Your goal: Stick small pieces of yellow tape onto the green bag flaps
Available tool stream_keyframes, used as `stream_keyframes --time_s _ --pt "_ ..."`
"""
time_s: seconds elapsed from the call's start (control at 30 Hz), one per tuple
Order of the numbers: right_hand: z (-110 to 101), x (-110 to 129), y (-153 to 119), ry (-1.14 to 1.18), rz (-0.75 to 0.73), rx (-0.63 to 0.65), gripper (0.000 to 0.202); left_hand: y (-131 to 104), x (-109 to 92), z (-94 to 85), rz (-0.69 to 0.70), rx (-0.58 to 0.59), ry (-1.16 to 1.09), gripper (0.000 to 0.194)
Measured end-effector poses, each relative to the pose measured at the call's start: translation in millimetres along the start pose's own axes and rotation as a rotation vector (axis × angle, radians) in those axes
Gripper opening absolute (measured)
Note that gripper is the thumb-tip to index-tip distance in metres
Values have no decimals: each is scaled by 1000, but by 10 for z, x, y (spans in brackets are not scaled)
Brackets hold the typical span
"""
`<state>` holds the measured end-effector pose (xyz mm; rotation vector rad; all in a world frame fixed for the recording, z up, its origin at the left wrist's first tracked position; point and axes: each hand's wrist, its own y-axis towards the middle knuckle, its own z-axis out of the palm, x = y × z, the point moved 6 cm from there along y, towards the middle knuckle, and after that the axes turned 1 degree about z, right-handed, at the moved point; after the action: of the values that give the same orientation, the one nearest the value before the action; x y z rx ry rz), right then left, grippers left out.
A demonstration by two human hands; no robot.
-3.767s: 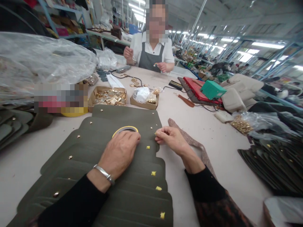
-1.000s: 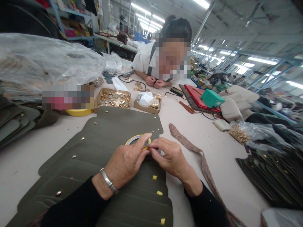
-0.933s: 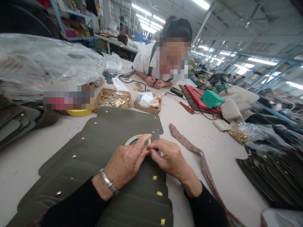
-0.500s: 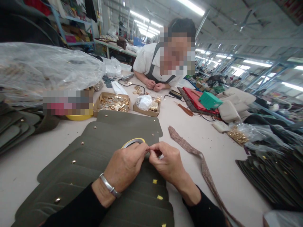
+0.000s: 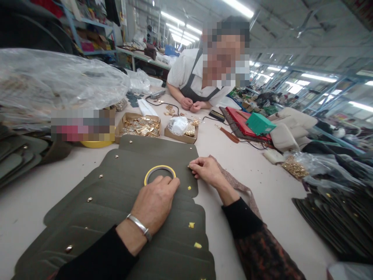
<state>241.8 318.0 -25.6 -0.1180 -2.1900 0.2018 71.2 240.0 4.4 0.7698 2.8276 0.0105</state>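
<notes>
A roll of yellow tape [image 5: 160,167] stands tilted on overlapping dark olive panels [image 5: 157,151], and my left hand [image 5: 155,198] has its fingers closed on the near side of it. Further right, my right hand [image 5: 207,170] pinches with thumb and forefinger at a small gold stud [image 5: 189,166] near the right edge of the farthest panel. Small yellow tape pieces, among them one tape piece [image 5: 189,188] just below that hand, stick along the panels' right side. Gold studs also run down the left edges.
Beyond the panels stand a box of gold metal parts [image 5: 140,126] and a second small box [image 5: 180,134]. A patterned strip [image 5: 233,179] lies right of my hand. Dark panels [image 5: 323,221] are stacked at right. Across the table leans a person [image 5: 189,74], hands together.
My hands have come apart: the right moved up and right to the stud, the left stayed with the tape roll. A yellow tape piece now shows on the farthest panel.
</notes>
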Motion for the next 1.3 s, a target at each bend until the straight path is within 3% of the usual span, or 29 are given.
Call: stream_keyframes --time_s 0.3,0.43,0.5,0.57,0.67,0.77,0.83,1.03,1.17,1.3 --pt "2 216 42 -293 -109 4 11 1 23 22 -9 14 -42 19" --pt "13 199 96 -335 -91 47 10 -11 29 18 -19 23 -64 18" --pt "-28 168 121 -363 -102 36 21 -18 32 4 -28 24 -70 18" --pt "-126 188 117 -424 -206 -48 28 -17 31 -9 -28 18 -78 18" --pt "-214 312 14 -546 -523 -117 13 -6 29 -13 -26 17 -82 19" --pt "-109 413 -120 -731 -772 33 18 3 34 -6 -31 18 -78 18" --pt "-7 458 -162 -900 -820 143 20 1 42 -3 -37 16 -77 18" --pt "196 655 -88 -1168 -700 353 21 -13 43 -13 -30 19 -78 18" --pt "166 757 95 -973 -366 378 13 -9 31 -27 -28 17 -88 18" --pt "120 665 220 -799 -108 383 10 -15 47 -19 -24 8 -110 19"
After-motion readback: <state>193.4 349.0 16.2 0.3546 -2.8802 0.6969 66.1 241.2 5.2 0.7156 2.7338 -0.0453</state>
